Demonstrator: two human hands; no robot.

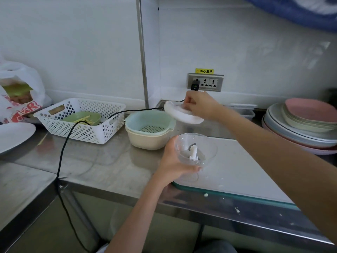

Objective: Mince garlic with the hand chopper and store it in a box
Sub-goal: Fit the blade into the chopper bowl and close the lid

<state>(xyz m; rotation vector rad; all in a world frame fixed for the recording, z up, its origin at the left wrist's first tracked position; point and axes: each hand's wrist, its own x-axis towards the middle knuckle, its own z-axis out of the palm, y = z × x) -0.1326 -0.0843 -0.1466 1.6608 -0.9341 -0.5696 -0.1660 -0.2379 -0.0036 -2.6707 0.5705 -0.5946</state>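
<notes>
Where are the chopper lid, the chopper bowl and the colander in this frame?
chopper lid (179, 112): head view, on the white top face left of the right hand.
chopper bowl (209, 143): head view, on the clear right wall.
colander (135, 118): head view, on the pale green left rim.

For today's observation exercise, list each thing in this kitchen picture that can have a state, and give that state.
Chopper bowl: open, lid off, blade post inside, no garlic seen, held by left hand.
Chopper lid: off, tilted, lifted by right hand.
Strainer bowl: empty, nested in the beige bowl.
Wall socket: one plug in.
Plates: stacked.
</notes>
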